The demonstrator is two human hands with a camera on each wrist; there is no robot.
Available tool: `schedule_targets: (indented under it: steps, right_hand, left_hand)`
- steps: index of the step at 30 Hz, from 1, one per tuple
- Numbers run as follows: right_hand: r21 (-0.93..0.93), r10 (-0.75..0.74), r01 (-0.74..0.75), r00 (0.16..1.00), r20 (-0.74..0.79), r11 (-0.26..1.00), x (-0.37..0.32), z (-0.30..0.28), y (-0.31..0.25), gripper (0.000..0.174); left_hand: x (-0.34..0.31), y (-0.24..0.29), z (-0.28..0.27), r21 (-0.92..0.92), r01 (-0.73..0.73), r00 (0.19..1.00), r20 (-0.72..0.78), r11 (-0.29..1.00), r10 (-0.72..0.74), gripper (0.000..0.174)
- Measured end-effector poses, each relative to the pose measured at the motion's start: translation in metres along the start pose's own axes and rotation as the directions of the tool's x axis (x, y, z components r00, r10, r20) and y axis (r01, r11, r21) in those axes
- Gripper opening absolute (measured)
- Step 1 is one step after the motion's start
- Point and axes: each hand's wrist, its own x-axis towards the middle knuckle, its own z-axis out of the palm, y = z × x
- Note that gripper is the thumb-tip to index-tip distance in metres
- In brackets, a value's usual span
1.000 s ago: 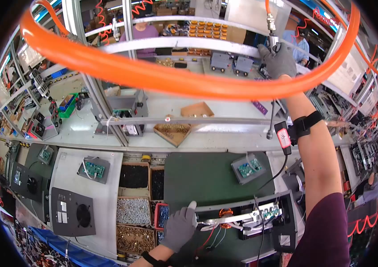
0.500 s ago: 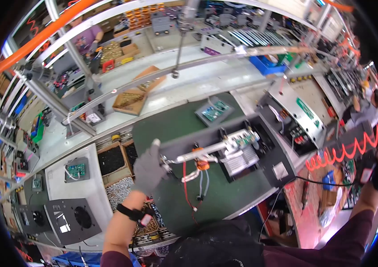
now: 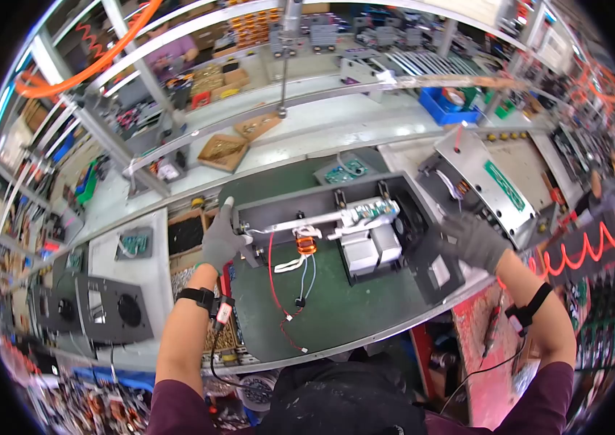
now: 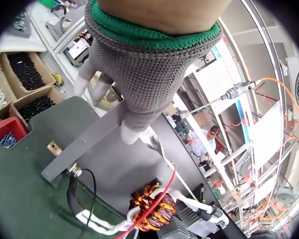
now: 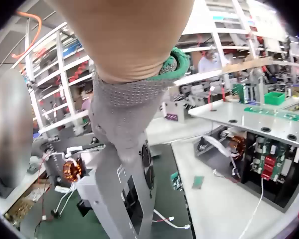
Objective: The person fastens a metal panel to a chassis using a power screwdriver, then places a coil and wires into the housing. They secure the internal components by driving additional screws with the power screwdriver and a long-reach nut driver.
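Observation:
A dark grey metal chassis [image 3: 423,254] sits on the green mat [image 3: 336,312], open side up. Inside are a copper coil [image 3: 306,243], a small circuit board [image 3: 374,210], white blocks [image 3: 369,250] and loose red, white and black wires. My gloved left hand [image 3: 220,235] grips the chassis's left wall, fingers over its top edge [image 4: 84,144]. At the other end my gloved right hand [image 3: 470,239] holds the side panel [image 5: 124,194]. The coil [image 4: 152,209] shows just below my left hand [image 4: 134,114], and the coil [image 5: 71,170] is also left of my right hand [image 5: 122,124].
Cardboard boxes of screws [image 3: 184,235] stand left of the mat. Another open unit with a metal lid [image 3: 492,185] lies at the right. A board module [image 3: 341,172] sits behind the chassis. A screwdriver [image 3: 283,58] hangs overhead. Fan panels [image 3: 111,308] lie far left.
My right hand came down from the hanging tool overhead and now holds the chassis's right end. The chassis has turned on the mat, with the left hand still gripping its left end.

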Motion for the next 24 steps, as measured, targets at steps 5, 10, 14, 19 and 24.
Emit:
schedule_targets:
  steps: [5, 10, 14, 19, 24]
  right_hand:
    - [0.008, -0.545, 0.546, 0.836, -0.061, 0.837, 0.016, 0.021, -0.022, 0.021]
    - [0.177, -0.471, 0.514, 0.85, -0.237, 0.839, 0.048, -0.04, -0.029, 0.02]
    - [0.496, -0.236, 0.404, 0.9, -0.367, 0.769, 0.074, -0.032, -0.044, 0.028]
    - [0.946, 0.186, 0.205, 0.949, -0.255, 0.253, 0.087, -0.004, -0.119, 0.024]
    - [0.978, 0.431, 0.201, 0.878, -0.207, 0.061, 0.133, -0.011, -0.197, 0.013]
  left_hand:
    - [-0.041, 0.004, 0.021, 0.005, 0.168, 0.968, -0.187, 0.986, -0.164, 0.092]
    - [-0.034, 0.032, -0.011, 0.135, 0.172, 0.947, -0.296, 0.976, -0.126, 0.068]
    - [-0.055, 0.034, -0.019, 0.057, -0.059, 0.957, -0.282, 0.997, 0.073, 0.057]
    - [-0.122, -0.001, -0.012, -0.029, -0.096, 0.994, -0.059, 0.995, 0.094, 0.047]
    - [-0.188, -0.093, 0.015, 0.122, -0.018, 0.99, 0.143, 0.992, 0.0, 0.049]
